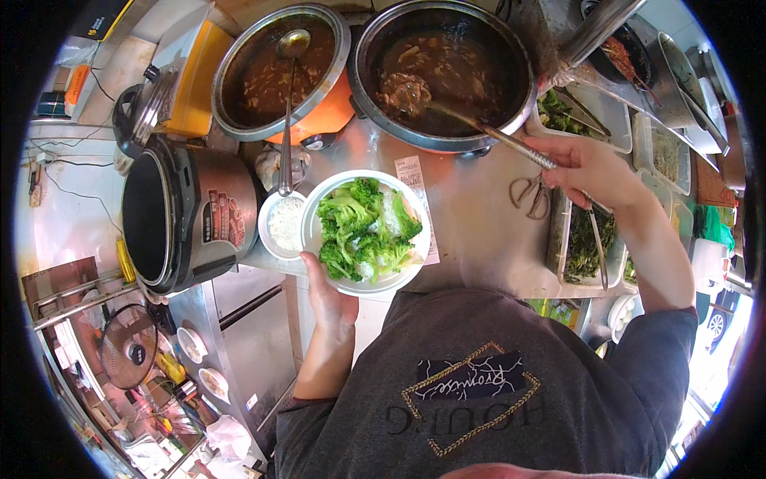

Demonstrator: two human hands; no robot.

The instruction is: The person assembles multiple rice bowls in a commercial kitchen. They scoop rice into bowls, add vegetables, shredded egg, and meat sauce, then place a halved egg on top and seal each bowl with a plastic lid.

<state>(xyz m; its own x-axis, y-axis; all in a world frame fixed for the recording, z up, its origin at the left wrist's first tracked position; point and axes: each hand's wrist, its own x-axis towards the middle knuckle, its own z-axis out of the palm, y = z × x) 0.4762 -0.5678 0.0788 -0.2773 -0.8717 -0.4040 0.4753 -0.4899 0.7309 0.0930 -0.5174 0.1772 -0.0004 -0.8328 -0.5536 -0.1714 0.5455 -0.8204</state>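
My left hand (329,297) holds a white bowl (306,231) from below and its near side; broccoli (363,227) covers white rice in it. In my right hand (582,172) is the long metal handle of a ladle (479,124). The ladle's scoop, heaped with brown stewed meat (405,93), is at the left side of the far right pot (527,96), which holds dark brown stew. The fingers of my right hand are wrapped round the handle. A small white bowl of white grains (285,223) stands just left of the broccoli bowl.
Another stew pot (227,120) stands at the far left with a long spoon (289,120) across its rim. A large cooker (215,211) is at the left. Scissors (531,197), a paper slip (411,172) and containers of greens (586,239) with tongs (598,247) lie on the metal counter (479,239).
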